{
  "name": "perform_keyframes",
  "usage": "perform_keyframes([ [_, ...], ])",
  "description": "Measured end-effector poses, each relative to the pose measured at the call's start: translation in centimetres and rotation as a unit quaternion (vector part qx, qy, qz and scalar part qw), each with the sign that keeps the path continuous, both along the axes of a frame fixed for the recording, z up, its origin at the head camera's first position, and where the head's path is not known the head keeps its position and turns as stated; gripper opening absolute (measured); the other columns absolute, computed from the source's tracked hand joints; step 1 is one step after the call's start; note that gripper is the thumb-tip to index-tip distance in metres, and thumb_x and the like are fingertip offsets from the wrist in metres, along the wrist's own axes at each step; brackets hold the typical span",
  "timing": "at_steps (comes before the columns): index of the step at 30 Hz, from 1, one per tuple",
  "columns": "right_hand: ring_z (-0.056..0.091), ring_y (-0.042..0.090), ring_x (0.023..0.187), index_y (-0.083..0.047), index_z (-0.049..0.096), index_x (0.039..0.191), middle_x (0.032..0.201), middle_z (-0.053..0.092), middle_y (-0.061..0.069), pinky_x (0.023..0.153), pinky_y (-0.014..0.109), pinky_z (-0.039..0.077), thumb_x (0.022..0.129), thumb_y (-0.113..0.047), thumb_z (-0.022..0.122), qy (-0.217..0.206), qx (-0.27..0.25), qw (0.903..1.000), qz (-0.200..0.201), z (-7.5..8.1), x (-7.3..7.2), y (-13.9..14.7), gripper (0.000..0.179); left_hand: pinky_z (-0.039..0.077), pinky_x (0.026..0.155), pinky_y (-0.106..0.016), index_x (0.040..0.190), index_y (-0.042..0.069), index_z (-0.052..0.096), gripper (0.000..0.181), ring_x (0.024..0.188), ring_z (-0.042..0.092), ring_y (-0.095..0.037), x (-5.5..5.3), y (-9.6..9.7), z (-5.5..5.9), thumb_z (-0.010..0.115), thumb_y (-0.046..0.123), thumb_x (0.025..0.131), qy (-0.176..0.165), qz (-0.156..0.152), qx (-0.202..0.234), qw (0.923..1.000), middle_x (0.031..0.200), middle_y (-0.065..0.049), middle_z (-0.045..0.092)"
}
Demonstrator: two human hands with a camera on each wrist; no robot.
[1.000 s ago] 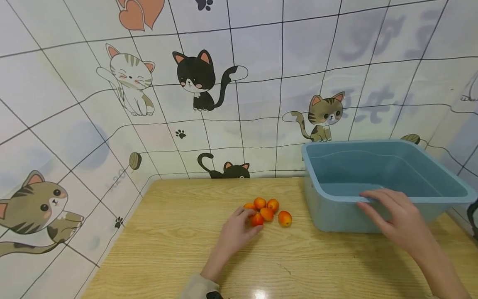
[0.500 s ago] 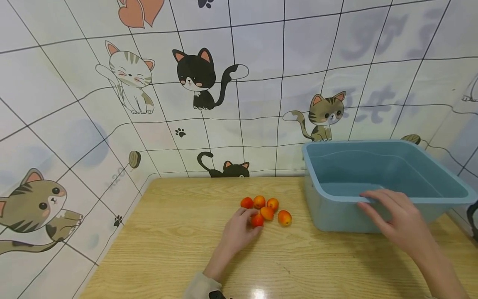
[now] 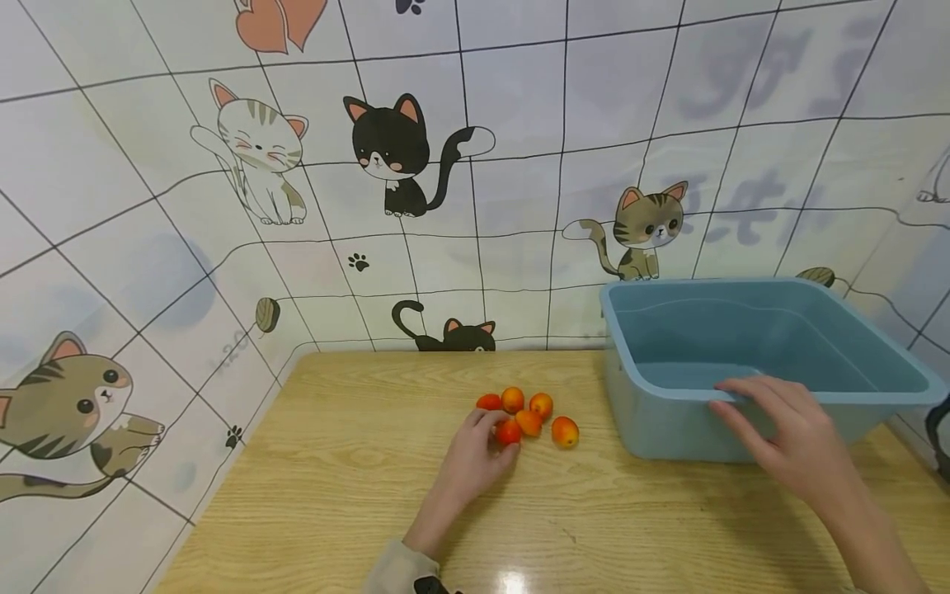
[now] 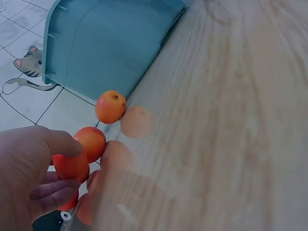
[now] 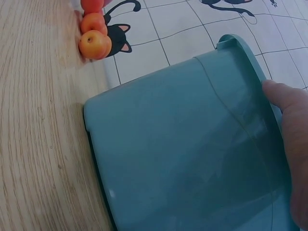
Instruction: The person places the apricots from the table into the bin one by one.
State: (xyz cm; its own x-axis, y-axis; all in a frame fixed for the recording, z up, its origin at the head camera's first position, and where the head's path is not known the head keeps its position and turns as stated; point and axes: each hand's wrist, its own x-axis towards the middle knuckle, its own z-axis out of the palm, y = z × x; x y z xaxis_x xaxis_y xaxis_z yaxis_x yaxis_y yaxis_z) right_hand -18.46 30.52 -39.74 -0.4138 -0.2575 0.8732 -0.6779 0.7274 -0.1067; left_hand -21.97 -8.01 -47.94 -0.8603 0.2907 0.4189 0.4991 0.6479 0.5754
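Observation:
In the head view my left hand [image 3: 471, 462] is at the near left side of a small cluster of orange-red fruit. Its thumb and fingers pinch a small round red fruit [image 3: 508, 432], seen between thumb and fingers as the held fruit [image 4: 71, 166] in the left wrist view. Beside it lie other small fruit [image 3: 529, 423], and one fruit [image 3: 565, 432] sits apart to the right. My right hand [image 3: 801, 433] grips the near rim of a blue plastic tub [image 3: 668, 425], thumb outside and fingers over the edge.
The wooden table [image 3: 334, 478] meets a wall covering [image 3: 512, 206] printed with cartoon cats at its back and left. The tub stands at the right, against the back, its inside bare. Part of a dark object [image 3: 941, 437] shows at the far right edge.
The leftmost fruit in the back row, partly behind my left fingers at first, has moved back slightly and shows redder. My left fingers have stayed round the near red fruit; my right hand has not moved.

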Motion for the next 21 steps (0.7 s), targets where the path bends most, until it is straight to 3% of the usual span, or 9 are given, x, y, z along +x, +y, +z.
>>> perform_keyframes([
  [10,0.057,0.023,0.092,0.000,0.074,0.100,0.091,0.070,0.015,0.105,0.013,0.028,0.099,-0.060,0.051,-0.006,-0.003,1.0000,-0.003,0.0,0.1,-0.1,0.065,0.055,0.080,-0.028,0.117,0.004,0.066,0.036,0.089,0.061,-0.023,0.2,0.1,0.6,0.080,0.010,0.084,0.027,0.002,0.011,0.9996,0.110,-0.010,0.061],
  [21,0.057,0.021,0.093,0.001,0.074,0.099,0.091,0.070,0.016,0.104,0.013,0.028,0.099,-0.060,0.051,-0.002,-0.004,1.0000,0.001,-0.1,0.0,-0.1,0.064,0.057,0.074,-0.029,0.118,-0.001,0.065,0.036,0.082,0.063,-0.024,0.3,0.4,2.1,0.079,0.004,0.085,0.021,-0.017,0.066,0.9974,0.106,-0.011,0.059],
])
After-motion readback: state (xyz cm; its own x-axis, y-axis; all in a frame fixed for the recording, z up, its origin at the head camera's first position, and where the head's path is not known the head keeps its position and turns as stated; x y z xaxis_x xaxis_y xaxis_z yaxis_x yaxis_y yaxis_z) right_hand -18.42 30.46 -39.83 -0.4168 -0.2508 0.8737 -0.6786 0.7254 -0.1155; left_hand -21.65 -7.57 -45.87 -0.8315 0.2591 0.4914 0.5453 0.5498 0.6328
